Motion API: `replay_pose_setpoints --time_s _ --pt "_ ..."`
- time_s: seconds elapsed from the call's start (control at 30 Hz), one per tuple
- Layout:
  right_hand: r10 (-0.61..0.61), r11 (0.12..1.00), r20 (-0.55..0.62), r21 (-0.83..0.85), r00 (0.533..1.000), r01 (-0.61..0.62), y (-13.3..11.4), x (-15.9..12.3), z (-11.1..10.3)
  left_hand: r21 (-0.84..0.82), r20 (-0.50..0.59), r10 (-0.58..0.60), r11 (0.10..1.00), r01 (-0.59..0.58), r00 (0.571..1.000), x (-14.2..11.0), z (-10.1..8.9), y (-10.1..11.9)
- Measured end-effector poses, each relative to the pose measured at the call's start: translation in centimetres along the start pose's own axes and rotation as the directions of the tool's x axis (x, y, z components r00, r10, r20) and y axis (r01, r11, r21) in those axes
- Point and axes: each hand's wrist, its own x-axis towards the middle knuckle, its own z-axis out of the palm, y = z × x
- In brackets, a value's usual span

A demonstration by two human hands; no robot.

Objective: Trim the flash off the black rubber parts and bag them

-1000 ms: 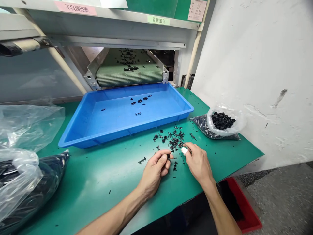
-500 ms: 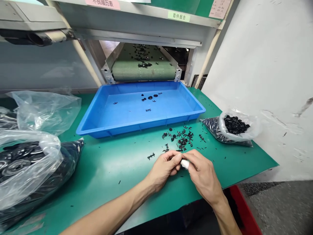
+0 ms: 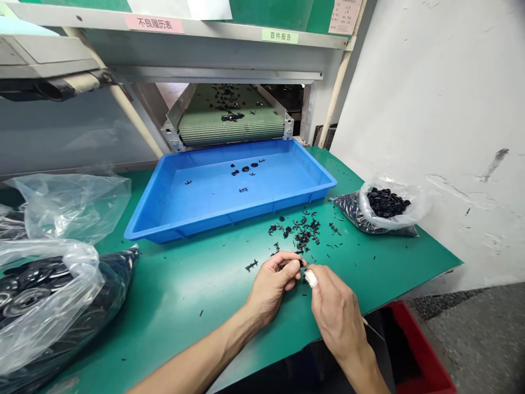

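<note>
Over the green table, close to its front edge, my left hand (image 3: 273,284) is closed in a pinch on a small black plastic part (image 3: 301,264), mostly covered by the fingers. Just right of it, my right hand (image 3: 338,309) is closed too, its thumb wrapped in a white covering (image 3: 311,278). What its fingertips hold is hidden. A thin pale strip (image 3: 372,328) shows beside the right wrist; I cannot tell what it is. Beyond both hands lies a loose pile of small black plastic parts (image 3: 304,239), and one branched black piece (image 3: 251,265) lies left of it.
A blue tray (image 3: 180,232) with a few black parts sits below the green conveyor belt (image 3: 232,131). Clear bags of black parts stand at right (image 3: 388,203) and left (image 3: 53,306). A red bin (image 3: 426,345) is below the table's right front edge. Black scraps dot the green table (image 3: 172,306).
My right hand has drawn slightly away from the left and turned, so a black part now shows at the left fingertips. The camera view has shifted a little.
</note>
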Motion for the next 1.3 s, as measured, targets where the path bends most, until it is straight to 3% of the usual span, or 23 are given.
replay_pose_setpoints --time_s 0.47,0.63,0.77,0.87,0.97,1.07,1.3 --pt "0.025 0.999 -0.029 -0.028 0.999 -0.026 -0.4 0.1 0.2 0.103 0.0 0.016 0.995 -0.016 1.0 0.1 -0.4 -0.3" --pt "0.231 0.962 0.184 0.103 0.955 -0.252 0.3 1.0 0.2 0.19 -0.013 0.046 0.981 -0.043 0.999 0.0 -0.3 -0.3" --pt "0.279 0.925 0.278 0.18 0.919 -0.336 1.1 1.9 0.1 0.235 -0.027 0.065 0.97 -0.057 0.998 -0.1 0.0 -0.3" --pt "0.318 0.914 0.304 0.154 0.898 -0.376 1.9 2.3 -0.1 0.15 -0.058 0.084 0.986 -0.074 0.995 -0.1 0.2 -0.2" --pt "0.303 0.94 0.218 0.089 0.928 -0.328 2.7 2.7 -0.1 0.007 -0.106 0.096 0.995 -0.096 0.99 0.0 0.4 -0.1" --pt "0.184 0.979 0.177 0.058 0.967 -0.197 3.1 3.6 0.4 -0.1 -0.129 0.086 0.99 -0.099 0.988 0.1 0.4 0.2" --pt "0.115 0.976 0.292 -0.212 0.949 -0.053 2.0 6.6 1.4 -0.194 -0.094 0.054 0.978 -0.072 0.994 0.1 0.2 0.5"
